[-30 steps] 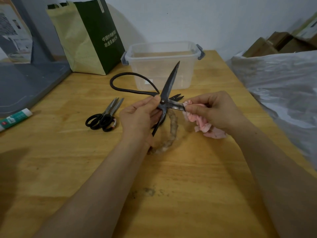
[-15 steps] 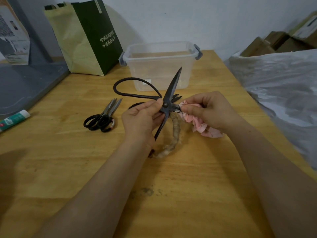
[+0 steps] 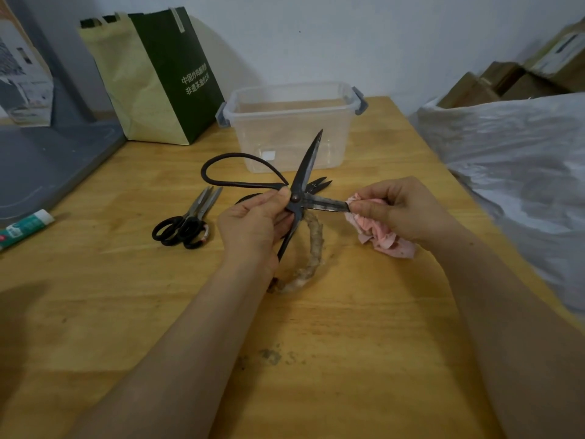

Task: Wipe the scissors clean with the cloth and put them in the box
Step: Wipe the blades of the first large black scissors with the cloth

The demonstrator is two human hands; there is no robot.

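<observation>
**Large iron scissors** (image 3: 297, 198), blades spread wide, held between the two hands. The left hand (image 3: 253, 223) grips them at the pivot, thumb on top. The right hand (image 3: 399, 210) pinches a pink cloth (image 3: 380, 236) round one blade's tip. The clear plastic box (image 3: 285, 131) stands beyond both hands. Hazard: the edge may slice through the thin cloth into the pinching fingers, and a loosened left grip would let the blades swing shut.
</observation>
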